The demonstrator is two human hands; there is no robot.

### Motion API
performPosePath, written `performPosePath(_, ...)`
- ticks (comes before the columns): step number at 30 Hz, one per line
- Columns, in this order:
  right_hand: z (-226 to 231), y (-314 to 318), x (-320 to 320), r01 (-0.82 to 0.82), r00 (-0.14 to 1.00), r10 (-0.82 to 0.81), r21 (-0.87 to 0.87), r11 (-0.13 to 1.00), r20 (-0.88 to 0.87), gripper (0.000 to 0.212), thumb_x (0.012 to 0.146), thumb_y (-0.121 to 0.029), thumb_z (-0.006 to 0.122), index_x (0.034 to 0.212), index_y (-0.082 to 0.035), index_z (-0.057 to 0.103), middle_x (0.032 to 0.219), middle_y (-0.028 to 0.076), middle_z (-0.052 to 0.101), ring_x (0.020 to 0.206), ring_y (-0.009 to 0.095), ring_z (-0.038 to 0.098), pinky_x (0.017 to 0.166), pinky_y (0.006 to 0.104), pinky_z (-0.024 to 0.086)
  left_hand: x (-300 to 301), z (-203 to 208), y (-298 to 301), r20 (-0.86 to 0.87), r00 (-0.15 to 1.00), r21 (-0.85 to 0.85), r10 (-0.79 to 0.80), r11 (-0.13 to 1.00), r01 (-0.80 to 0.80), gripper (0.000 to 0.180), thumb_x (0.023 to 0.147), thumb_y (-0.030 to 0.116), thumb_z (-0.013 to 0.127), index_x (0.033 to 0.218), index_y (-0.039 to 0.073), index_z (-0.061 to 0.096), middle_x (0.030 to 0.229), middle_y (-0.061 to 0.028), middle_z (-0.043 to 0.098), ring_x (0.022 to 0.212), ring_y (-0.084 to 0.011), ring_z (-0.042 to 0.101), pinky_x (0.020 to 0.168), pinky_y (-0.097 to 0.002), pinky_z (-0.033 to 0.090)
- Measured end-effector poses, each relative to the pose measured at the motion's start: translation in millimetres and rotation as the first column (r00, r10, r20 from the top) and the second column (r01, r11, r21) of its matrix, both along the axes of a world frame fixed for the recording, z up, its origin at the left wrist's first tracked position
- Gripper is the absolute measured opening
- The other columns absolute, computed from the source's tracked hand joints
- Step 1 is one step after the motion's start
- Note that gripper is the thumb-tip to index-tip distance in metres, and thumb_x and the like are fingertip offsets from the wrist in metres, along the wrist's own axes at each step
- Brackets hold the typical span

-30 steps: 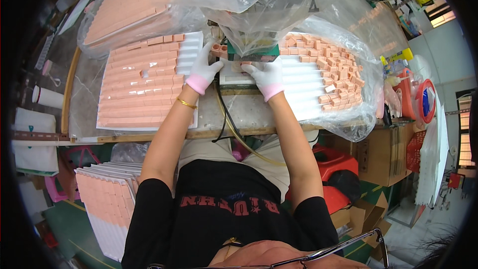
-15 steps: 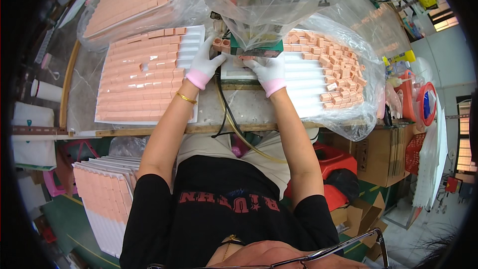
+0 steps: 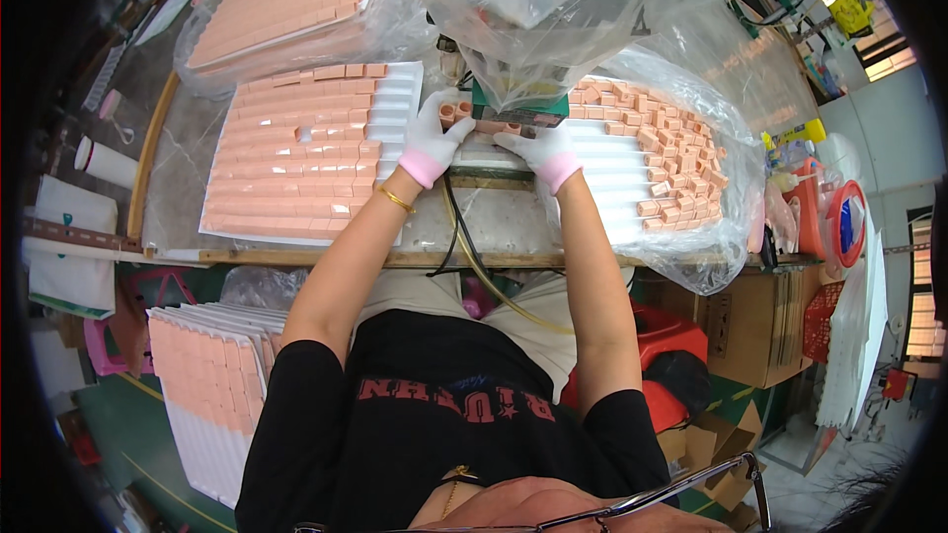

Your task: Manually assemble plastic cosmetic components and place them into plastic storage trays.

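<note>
Gloved left hand (image 3: 432,141), shifted toward twelve o'clock, is seen pinching small pink tubular pieces (image 3: 453,111); right hand (image 3: 540,148) lies spread flat.

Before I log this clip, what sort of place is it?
Most likely a small factory assembly or packing bench. White ribbed trays hold rows of identical peach-coloured blocks, loose ones lie in a clear plastic bag, and the gloved left hand and right hand work at a small green machine.

Factory workbench (trays (image 3: 296,153) of parts)
</note>
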State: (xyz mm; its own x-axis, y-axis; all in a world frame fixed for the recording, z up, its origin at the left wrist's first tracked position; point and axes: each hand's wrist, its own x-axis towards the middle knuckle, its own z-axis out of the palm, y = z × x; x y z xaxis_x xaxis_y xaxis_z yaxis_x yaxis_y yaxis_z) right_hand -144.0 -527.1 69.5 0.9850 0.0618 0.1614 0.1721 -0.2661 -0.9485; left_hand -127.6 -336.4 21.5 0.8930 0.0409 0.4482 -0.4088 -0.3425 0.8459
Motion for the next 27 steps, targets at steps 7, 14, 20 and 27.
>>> performPosePath(7,7.0,-14.0,-37.3,-0.196,0.979,0.199,0.062,0.979,-0.05,0.031,0.074,-0.014,0.075,0.1,0.0,0.065,0.089,0.006,0.064,0.08,0.012,0.057,0.074,0.0272,0.047,-42.5,60.9,11.7,-0.271,0.921,-0.074,-0.28,0.96,0.27,0.052,0.072,0.019,0.076,0.116,0.001,0.054,0.103,-0.0107,0.064,0.092,-0.0168,0.061,0.082,-0.0282,0.048)
performPosePath(14,31.3,0.8,-73.8,-0.206,0.979,0.197,-0.27,0.941,-0.06,0.031,0.077,-0.021,0.072,0.099,-0.002,0.063,0.081,0.006,0.061,0.076,0.014,0.056,0.071,0.0285,0.046,-58.2,69.0,21.4,-0.19,0.835,0.023,-0.517,0.848,0.53,0.046,0.075,0.021,0.074,0.113,0.0,0.058,0.101,-0.0087,0.067,0.092,-0.0137,0.063,0.085,-0.0285,0.05)
performPosePath(20,18.4,2.2,-76.9,-0.277,0.961,0.273,-0.236,0.931,-0.053,0.036,0.079,-0.017,0.07,0.109,0.002,0.058,0.095,0.006,0.062,0.088,0.013,0.056,0.082,0.0286,0.044,-95.0,97.2,26.5,-0.218,0.954,0.196,-0.207,0.948,0.25,0.041,0.066,0.033,0.072,0.1,0.01,0.066,0.089,-0.0123,0.067,0.083,-0.0241,0.065,0.079,-0.0319,0.051)
performPosePath(27,34.8,37.4,-79.1,-0.449,0.892,0.451,0.063,0.892,-0.039,0.038,0.08,-0.007,0.068,0.114,0.002,0.055,0.106,0.006,0.058,0.096,0.013,0.054,0.088,0.0265,0.042,-240.0,160.3,193.8,-0.297,0.872,0.419,0.388,0.874,-0.246,0.04,0.071,0.024,0.073,0.106,0.007,0.063,0.091,-0.0087,0.069,0.086,-0.0172,0.066,0.079,-0.0269,0.051)
